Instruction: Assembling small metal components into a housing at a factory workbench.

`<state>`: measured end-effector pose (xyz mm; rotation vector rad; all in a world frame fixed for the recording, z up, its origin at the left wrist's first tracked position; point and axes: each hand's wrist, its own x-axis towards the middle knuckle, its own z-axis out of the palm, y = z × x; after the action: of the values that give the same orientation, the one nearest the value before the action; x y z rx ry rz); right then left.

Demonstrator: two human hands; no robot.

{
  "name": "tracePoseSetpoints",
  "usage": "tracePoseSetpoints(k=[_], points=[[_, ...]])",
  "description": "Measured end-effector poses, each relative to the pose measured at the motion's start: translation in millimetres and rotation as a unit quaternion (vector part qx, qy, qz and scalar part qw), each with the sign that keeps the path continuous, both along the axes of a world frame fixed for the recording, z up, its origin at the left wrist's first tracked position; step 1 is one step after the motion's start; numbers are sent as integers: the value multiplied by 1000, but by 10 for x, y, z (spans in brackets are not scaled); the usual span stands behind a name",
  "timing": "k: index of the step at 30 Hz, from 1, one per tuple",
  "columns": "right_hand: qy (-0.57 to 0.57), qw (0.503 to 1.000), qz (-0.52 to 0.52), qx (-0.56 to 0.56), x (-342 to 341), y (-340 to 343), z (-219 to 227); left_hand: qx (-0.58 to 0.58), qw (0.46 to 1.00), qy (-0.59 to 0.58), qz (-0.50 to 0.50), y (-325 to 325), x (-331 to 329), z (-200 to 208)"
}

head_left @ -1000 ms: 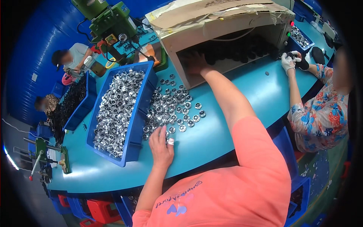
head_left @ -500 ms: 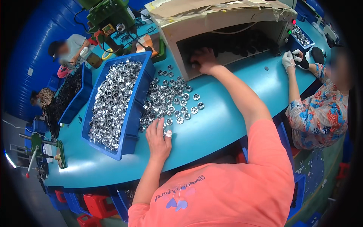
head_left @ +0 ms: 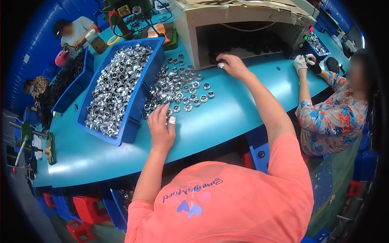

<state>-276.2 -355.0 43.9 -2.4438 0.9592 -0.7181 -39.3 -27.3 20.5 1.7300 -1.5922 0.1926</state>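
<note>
My left hand (head_left: 161, 128) rests on the table at the near edge of a spread of loose silver ring-shaped parts (head_left: 178, 87). Its fingers are stretched out, with white tape round the thumb, and some parts lie at the fingertips. At the mouth of a cream-coloured box (head_left: 195, 52), my right hand (head_left: 236, 67) has its fingers curled, a taped digit among them. Something dark is by those fingertips, too shadowed to make out. Inside the box lie many black rounded pieces (head_left: 259, 44). A blue bin (head_left: 131, 117) heaped with the silver parts stands left of the loose ones.
To the right, a co-worker's gloved hands (head_left: 304, 62) handle something black near a small blue bin of silver parts (head_left: 316, 42). Another blue bin (head_left: 73, 91) of black pieces stands left. Green presses (head_left: 50, 148) flank the table (head_left: 227, 109); red stools (head_left: 87, 208) stand below.
My right hand has drawn back from inside the box to its opening. My left hand stays beside the loose silver parts. The whole view has shifted somewhat.
</note>
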Motion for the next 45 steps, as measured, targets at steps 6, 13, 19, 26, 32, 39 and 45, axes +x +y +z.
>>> tracePoseSetpoints(k=[6,13,19,26,32,39,45], points=[[-118,983,45,-130,218,552,189,11,988,141,-65,76,-24,116],[-111,953,211,-186,712,1813,437,40,657,717,-231,-210,-119,231],[-148,975,167,-7,699,1944,353,33,543,776,-320,-235,34,-28],[-4,1000,14,27,161,1497,66,33,495,806,-323,-223,114,-130],[71,997,34,-23,121,1523,-85,40,482,804,-345,-221,121,-124],[69,997,20,28,178,1463,-122,38,475,805,-354,-182,132,-169],[-149,962,26,228,367,1625,55,38,478,809,-340,-189,126,-166]])
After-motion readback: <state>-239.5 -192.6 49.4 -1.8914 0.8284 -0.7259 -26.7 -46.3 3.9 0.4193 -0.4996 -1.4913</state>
